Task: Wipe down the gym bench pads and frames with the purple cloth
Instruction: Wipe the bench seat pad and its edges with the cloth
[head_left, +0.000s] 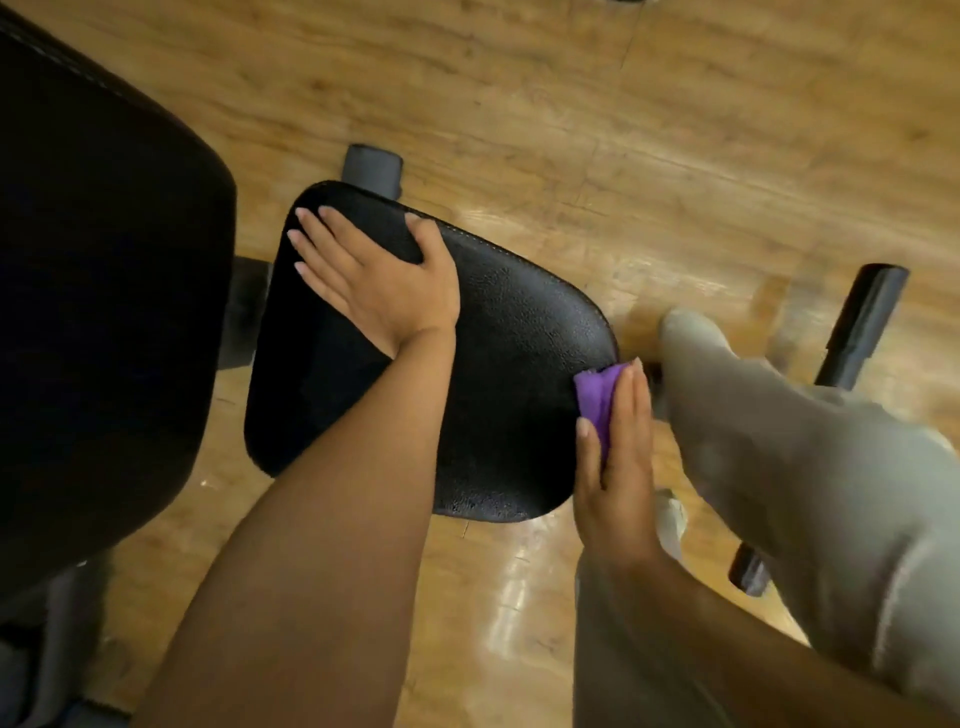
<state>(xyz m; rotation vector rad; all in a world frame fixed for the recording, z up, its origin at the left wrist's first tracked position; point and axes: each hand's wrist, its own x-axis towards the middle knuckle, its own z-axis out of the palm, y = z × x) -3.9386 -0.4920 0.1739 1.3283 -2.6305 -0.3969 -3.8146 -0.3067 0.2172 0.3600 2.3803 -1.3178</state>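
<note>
A black textured seat pad (498, 332) of the gym bench fills the middle of the head view. My left hand (374, 275) lies flat on its far left part, fingers straight, thumb over the far edge. My right hand (618, 452) presses a folded purple cloth (597, 400) against the pad's right side edge; thumb and fingers hold the cloth between them. The large black back pad (104, 291) rises at the left.
My leg in light grey trousers (810, 467) stands right of the seat pad. Black frame tubes (862, 322) lie on the wooden floor (571, 104) at the right, and a grey frame end cap (371, 169) shows beyond the pad.
</note>
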